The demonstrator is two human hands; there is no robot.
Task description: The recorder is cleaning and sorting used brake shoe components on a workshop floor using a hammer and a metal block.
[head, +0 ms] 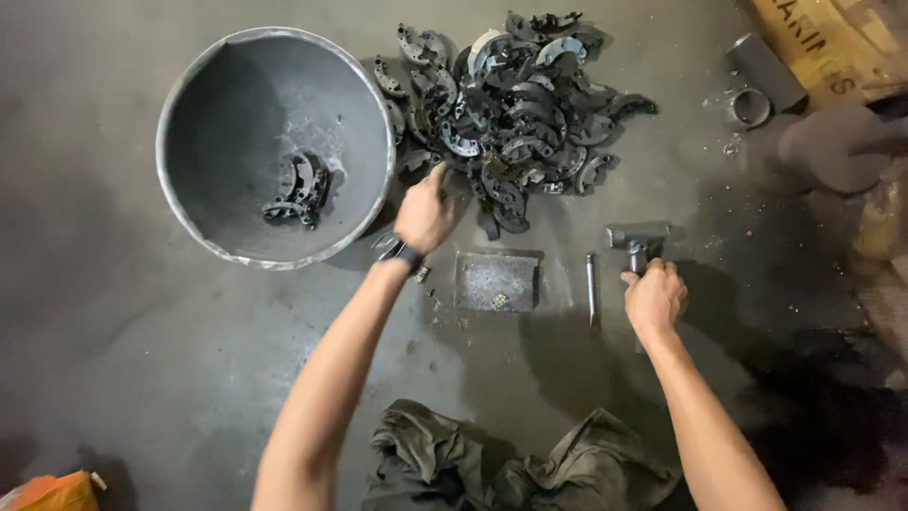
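Observation:
My left hand (423, 214) reaches into the near edge of a heap of dark curved metal brake shoes (515, 104) on the floor, its fingers closed on one piece at the pile's edge. My right hand (653, 296) grips the handle of a small metal hammer (638, 237) whose head rests on the floor. Between my hands lie a flat square metal block (497, 281) and a slim metal punch (591, 284).
A large round metal basin (180, 114) at the left holds a few brake shoes (298, 189). Metal cylinders (757, 85) and a cardboard box (832, 43) sit at the upper right. A crumpled dark cloth (511, 464) lies near me; an orange object (52, 492) sits bottom left.

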